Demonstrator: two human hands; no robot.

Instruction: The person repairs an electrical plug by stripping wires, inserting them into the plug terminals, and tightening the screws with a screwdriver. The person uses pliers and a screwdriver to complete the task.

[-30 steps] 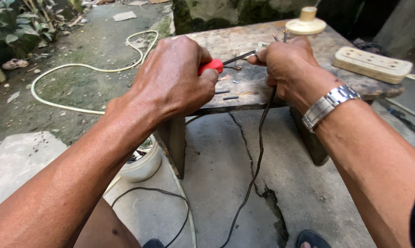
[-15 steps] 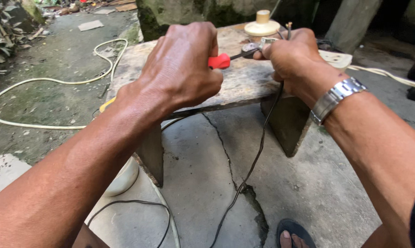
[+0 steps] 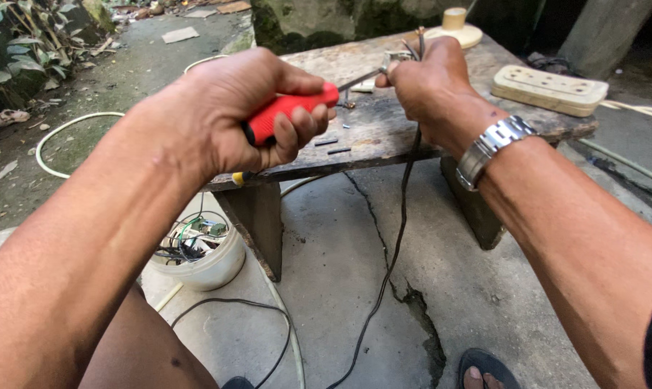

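White hose (image 3: pixel 59 130) looped on the ground at far left, well apart from the work. White bowl (image 3: pixel 200 263) of wire scraps on the concrete floor, just below the worktop's near left edge.

Left hand (image 3: pixel 232 119) closed in a full fist around the red handle of a screwdriver (image 3: pixel 290 108); grip tight, no gap between fingers and handle. Metal shaft angled up and right, tip at the small plug fitting (image 3: pixel 398 59). Left hand hanging over the worktop's front edge.

Worktop (image 3: pixel 373 137): weathered wooden bench, front edge worn; small dark screws loose near the middle, close to the edge.

Right hand (image 3: pixel 430 83) closed around the plug fitting and the top of the black cable (image 3: pixel 398 216); fingers pinched shut on it, fitting mostly hidden. Cable dropping over the front edge to the floor. Steel watch (image 3: pixel 491 148) on the wrist.

Cream socket strip (image 3: pixel 549 88) on the worktop's right end, apart from the right hand. Round cream holder (image 3: pixel 454 29) at the rear edge. Open concrete floor ahead of the bench.
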